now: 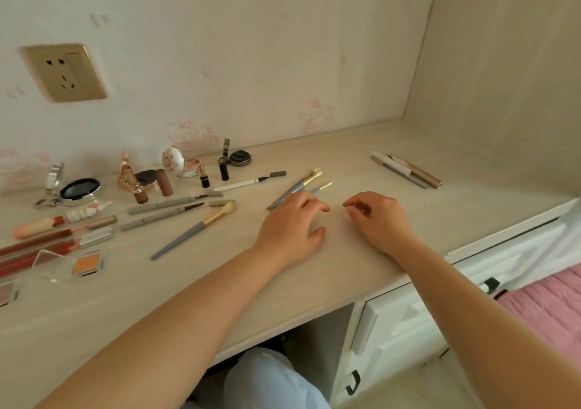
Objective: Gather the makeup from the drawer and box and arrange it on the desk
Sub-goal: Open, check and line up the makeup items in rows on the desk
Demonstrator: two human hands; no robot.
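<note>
both hands' fingers hang loosely curled, grasping nothing: left hand [290, 231] over brushes [301, 185], right hand [379, 217] beside.

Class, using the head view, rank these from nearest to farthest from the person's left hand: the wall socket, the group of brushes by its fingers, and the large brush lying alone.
Measured from the left hand:
1. Group of brushes, right at its fingertips, reaching toward the wall.
2. Large brush lying alone, on the desk to its left.
3. Wall socket, up on the wall, far left.
</note>
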